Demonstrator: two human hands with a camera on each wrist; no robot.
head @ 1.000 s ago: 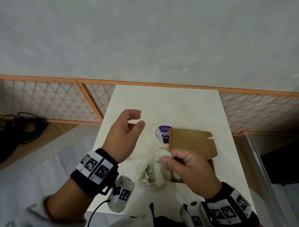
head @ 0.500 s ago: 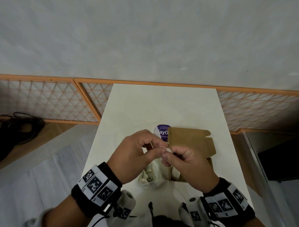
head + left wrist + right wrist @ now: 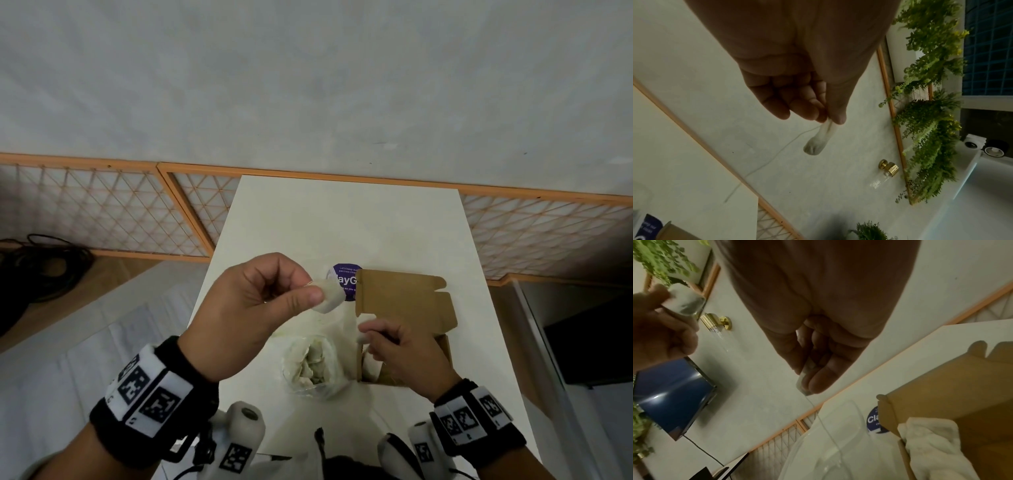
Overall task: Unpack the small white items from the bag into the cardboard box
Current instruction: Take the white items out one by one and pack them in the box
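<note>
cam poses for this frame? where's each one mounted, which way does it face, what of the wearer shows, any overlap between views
Head: on the head, facing forward and down at the table; both hands and banded wrists show: left hand, right hand.
Left wrist: along the palm to fingers pinching a small white item; wall beyond.
Right wrist: along the right hand pinching another white item; left hand at the frame's left edge.
Shared: cardboard box and purple label appear in all three.

Two bare hands — left hand [image 3: 260,305], right hand [image 3: 404,356] — each wearing a black wristband [image 3: 150,404] with white square-code tags; white cameras [image 3: 239,442] hang beneath, and a grey sleeve edge shows.
</note>
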